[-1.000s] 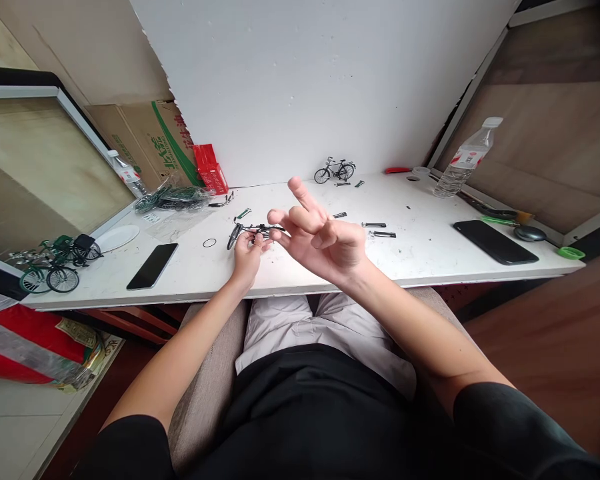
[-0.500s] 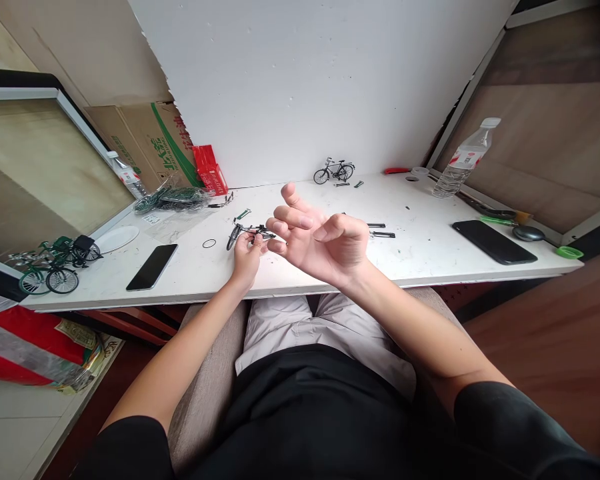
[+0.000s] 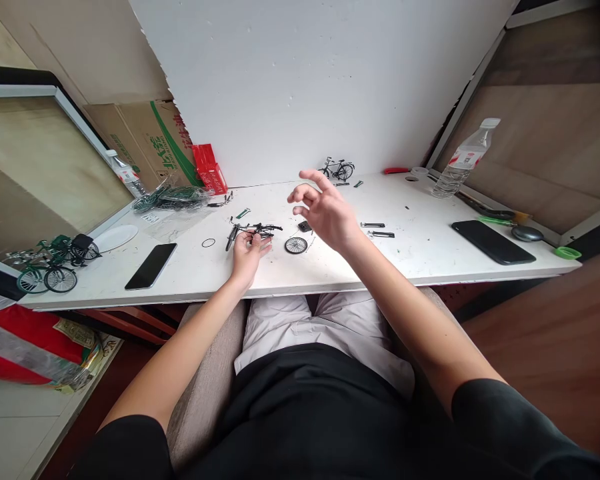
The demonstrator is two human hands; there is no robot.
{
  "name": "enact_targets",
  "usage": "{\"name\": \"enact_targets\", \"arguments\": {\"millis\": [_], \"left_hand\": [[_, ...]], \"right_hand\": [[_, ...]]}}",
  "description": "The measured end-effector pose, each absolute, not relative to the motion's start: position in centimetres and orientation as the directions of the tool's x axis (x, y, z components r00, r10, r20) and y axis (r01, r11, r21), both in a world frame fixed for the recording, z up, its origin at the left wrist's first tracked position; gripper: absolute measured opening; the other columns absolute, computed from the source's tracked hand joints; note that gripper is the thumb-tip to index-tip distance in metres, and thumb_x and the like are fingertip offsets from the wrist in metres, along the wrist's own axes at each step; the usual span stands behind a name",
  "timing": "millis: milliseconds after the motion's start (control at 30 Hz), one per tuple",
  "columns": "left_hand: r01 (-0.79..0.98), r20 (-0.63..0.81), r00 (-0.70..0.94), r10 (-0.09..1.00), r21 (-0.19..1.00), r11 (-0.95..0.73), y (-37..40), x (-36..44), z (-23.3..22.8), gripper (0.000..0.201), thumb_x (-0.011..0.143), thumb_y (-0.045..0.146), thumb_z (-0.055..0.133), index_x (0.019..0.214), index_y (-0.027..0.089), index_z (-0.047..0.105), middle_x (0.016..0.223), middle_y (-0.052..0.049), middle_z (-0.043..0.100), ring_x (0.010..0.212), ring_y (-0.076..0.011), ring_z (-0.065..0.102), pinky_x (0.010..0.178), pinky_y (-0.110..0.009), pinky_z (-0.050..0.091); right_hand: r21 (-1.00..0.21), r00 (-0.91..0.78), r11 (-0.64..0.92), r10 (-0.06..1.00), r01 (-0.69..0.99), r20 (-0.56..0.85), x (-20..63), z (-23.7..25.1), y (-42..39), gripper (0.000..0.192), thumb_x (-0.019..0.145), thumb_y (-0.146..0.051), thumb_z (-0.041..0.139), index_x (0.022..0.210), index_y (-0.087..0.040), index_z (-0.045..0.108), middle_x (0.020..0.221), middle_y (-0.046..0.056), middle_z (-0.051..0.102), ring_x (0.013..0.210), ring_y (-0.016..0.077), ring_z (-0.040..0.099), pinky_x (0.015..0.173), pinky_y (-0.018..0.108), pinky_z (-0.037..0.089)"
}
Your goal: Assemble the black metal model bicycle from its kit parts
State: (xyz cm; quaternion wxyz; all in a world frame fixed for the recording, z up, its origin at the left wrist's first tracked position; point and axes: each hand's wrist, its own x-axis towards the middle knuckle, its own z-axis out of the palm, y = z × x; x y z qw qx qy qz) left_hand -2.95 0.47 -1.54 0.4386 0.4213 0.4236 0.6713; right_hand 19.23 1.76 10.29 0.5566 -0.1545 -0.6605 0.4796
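My left hand grips a small, partly built black model bicycle on the white table; the bicycle has one wheel at its left end. A loose black wheel lies on the table just right of that hand. My right hand hovers over the table beyond the loose wheel, fingers spread and holding nothing. A small dark part lies under its fingers. Black bar-shaped parts lie to its right.
A finished model bicycle stands at the back by the white wall. Phones lie at left and right. A water bottle, a red box, a bag of parts and green model bicycles ring the table.
My right hand has dropped from in front of the camera and reached forward over the table, opening its fingers. The loose wheel is now uncovered. My left hand stays on the bicycle.
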Motion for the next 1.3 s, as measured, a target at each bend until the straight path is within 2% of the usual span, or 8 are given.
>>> {"name": "enact_targets", "arguments": {"millis": [100, 167, 333, 600, 833, 967, 1133, 1300], "left_hand": [[-0.221, 0.212, -0.254, 0.944, 0.937, -0.27, 0.5, -3.1, -1.8, 0.038, 0.1, 0.047, 0.078, 0.114, 0.025, 0.049, 0.129, -0.007, 0.065, 0.111, -0.0224, 0.082, 0.109, -0.054, 0.064], [-0.224, 0.212, -0.265, 0.941, 0.935, -0.274, 0.5, -3.2, -1.9, 0.038, 0.1, 0.048, 0.077, 0.114, 0.026, 0.048, 0.133, -0.007, 0.063, 0.111, -0.0222, 0.082, 0.111, -0.056, 0.062], [-0.227, 0.199, -0.282, 0.938, 0.937, -0.267, 0.5, -3.0, -1.9, 0.043, 0.099, 0.052, 0.078, 0.115, 0.028, 0.046, 0.136, -0.006, 0.061, 0.114, -0.0235, 0.082, 0.11, -0.054, 0.062], [-0.231, 0.179, -0.265, 0.947, 0.942, -0.243, 0.1, -2.8, -1.5, 0.047, 0.099, 0.056, 0.077, 0.118, 0.029, 0.042, 0.133, -0.007, 0.062, 0.113, -0.0261, 0.083, 0.103, -0.051, 0.065], [-0.248, 0.159, -0.244, 0.957, 0.943, -0.22, 0.0, -2.7, -1.3, 0.05, 0.098, 0.059, 0.078, 0.115, 0.028, 0.043, 0.132, -0.008, 0.066, 0.107, -0.0245, 0.084, 0.108, -0.051, 0.063], [-0.255, 0.145, -0.254, 0.956, 0.944, -0.211, -0.1, -2.6, -1.2, 0.047, 0.1, 0.057, 0.076, 0.114, 0.027, 0.043, 0.133, -0.01, 0.069, 0.107, -0.024, 0.084, 0.109, -0.052, 0.063], [-0.249, 0.13, -0.256, 0.958, 0.949, -0.195, 0.2, -2.6, -1.4, 0.044, 0.102, 0.055, 0.075, 0.114, 0.025, 0.044, 0.128, -0.01, 0.073, 0.103, -0.0222, 0.084, 0.105, -0.05, 0.065], [-0.237, 0.141, -0.235, 0.962, 0.951, -0.198, 0.4, -2.7, -1.5, 0.045, 0.101, 0.056, 0.075, 0.115, 0.025, 0.046, 0.124, -0.01, 0.075, 0.102, -0.0225, 0.084, 0.103, -0.05, 0.065]], "right_hand": [[-0.731, -0.453, 0.668, 0.699, 0.139, 0.553, 20.3, 8.6, 4.1, 0.037, 0.087, -0.03, 0.069, 0.123, -0.023, 0.067, 0.109, 0.007, 0.073, 0.104, 0.0249, 0.066, 0.088, 0.04, 0.055], [-0.549, -0.586, 0.719, 0.682, 0.427, 0.438, 20.7, 7.5, 4.8, 0.03, 0.09, -0.029, 0.07, 0.118, -0.019, 0.073, 0.115, 0.011, 0.078, 0.114, 0.0307, 0.066, 0.1, 0.046, 0.052], [-0.246, -0.663, 0.678, 0.733, 0.693, 0.153, 20.3, 6.0, 4.5, 0.045, 0.094, -0.038, 0.082, 0.134, -0.018, 0.075, 0.133, 0.018, 0.077, 0.131, 0.0398, 0.061, 0.105, 0.05, 0.049], [-0.115, -0.663, 0.661, 0.748, 0.741, 0.031, 19.3, 5.9, 3.7, 0.043, 0.101, -0.037, 0.078, 0.14, -0.016, 0.076, 0.132, 0.019, 0.078, 0.119, 0.0352, 0.071, 0.09, 0.04, 0.049], [-0.001, -0.63, 0.634, 0.769, 0.773, 0.107, 18.8, 6.0, 3.3, 0.03, 0.112, -0.019, 0.052, 0.113, -0.012, 0.081, 0.1, 0.018, 0.082, 0.085, 0.0278, 0.073, 0.073, 0.037, 0.04], [-0.053, -0.648, 0.683, 0.713, 0.729, 0.268, 19.0, 6.3, 3.5, 0.032, 0.114, -0.018, 0.048, 0.117, -0.013, 0.079, 0.103, 0.017, 0.081, 0.088, 0.0264, 0.072, 0.078, 0.036, 0.043], [-0.16, -0.64, 0.849, 0.49, 0.503, 0.592, 18.6, 5.7, 3.7, 0.027, 0.114, -0.023, 0.055, 0.121, -0.015, 0.08, 0.118, 0.015, 0.074, 0.096, 0.0237, 0.068, 0.082, 0.035, 0.049], [-0.12, -0.603, 0.891, 0.391, 0.438, 0.695, 17.8, 3.8, 4.0, 0.032, 0.116, -0.029, 0.051, 0.123, -0.02, 0.081, 0.113, 0.014, 0.071, 0.1, 0.0257, 0.064, 0.084, 0.038, 0.049]]}}
